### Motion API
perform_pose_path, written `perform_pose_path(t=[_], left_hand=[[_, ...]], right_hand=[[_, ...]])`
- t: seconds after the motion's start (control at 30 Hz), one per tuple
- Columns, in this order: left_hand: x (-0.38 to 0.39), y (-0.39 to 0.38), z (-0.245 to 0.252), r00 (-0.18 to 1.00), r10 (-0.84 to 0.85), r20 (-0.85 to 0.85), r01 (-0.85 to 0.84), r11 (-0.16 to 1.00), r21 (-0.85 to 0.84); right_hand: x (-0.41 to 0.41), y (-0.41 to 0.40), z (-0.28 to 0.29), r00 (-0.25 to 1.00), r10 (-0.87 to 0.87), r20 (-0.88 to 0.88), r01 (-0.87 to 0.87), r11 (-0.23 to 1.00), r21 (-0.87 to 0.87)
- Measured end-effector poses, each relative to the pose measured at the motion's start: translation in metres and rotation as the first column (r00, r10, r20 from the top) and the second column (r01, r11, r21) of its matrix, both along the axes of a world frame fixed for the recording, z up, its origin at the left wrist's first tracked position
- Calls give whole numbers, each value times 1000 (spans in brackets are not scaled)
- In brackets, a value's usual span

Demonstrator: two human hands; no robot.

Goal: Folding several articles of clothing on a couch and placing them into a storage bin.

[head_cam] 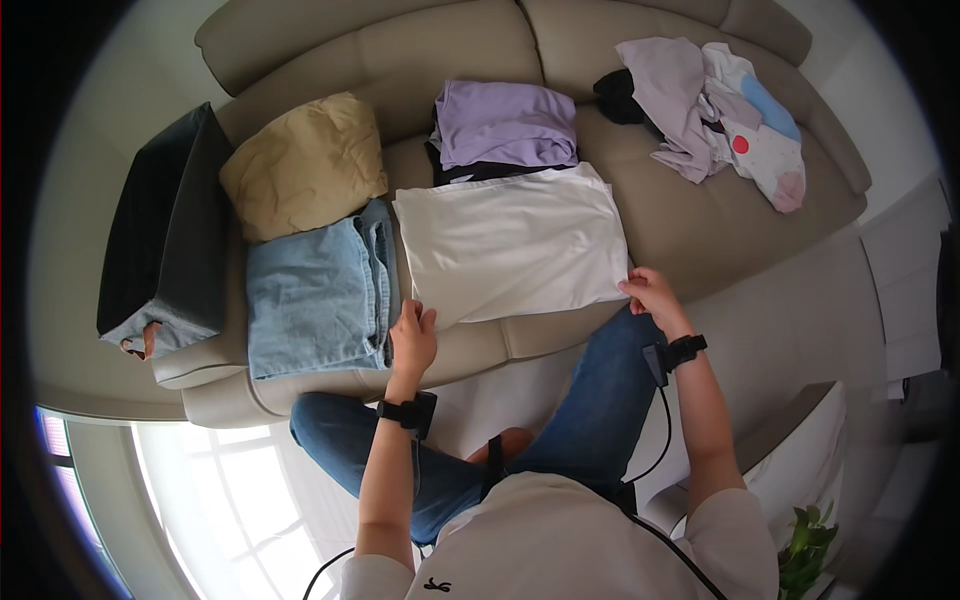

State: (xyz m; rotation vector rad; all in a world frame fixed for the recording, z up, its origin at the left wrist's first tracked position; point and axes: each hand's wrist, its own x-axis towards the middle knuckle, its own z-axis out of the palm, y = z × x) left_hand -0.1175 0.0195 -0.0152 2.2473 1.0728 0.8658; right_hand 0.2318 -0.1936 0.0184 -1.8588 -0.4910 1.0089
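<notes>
A white cloth garment lies spread in a flat rectangle on the seat of the beige sofa. At its near left corner, my left hand pinches the edge of the fabric. My right hand grips the near right corner between thumb and fingers. Left of the white garment rests a folded pair of light blue denim jeans. Behind the white garment sits a folded lavender garment, with dark cloth showing beneath it.
A folded tan garment lies behind the jeans. Against the sofa's left end stands a dark grey fabric storage box with a brown handle. Rumpled clothes lie at the right. A green plant and a marble-patterned table are at lower right.
</notes>
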Motion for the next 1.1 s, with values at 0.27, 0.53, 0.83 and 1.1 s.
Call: perform_pose_path(t=[0.27, 0.53, 0.83, 1.1], left_hand=[[6, -2, -5, 986, 162, -26, -164, 980, -114], [1, -15, -12, 926, 83, -369, -101, 994, -29], [56, -35, 38, 924, 88, -371, 32, 952, 306], [113, -1, -11, 785, 56, -617, 161, 943, 291]], right_hand=[[39, -44, -19, 952, -46, -304, 112, 973, 204], [31, -35, -28, 912, -59, -406, 174, 952, 253], [-23, 39, -16, 666, -164, 727, -20, 971, 237], [-102, 143, -39, 257, 438, 861, -444, 845, -297]])
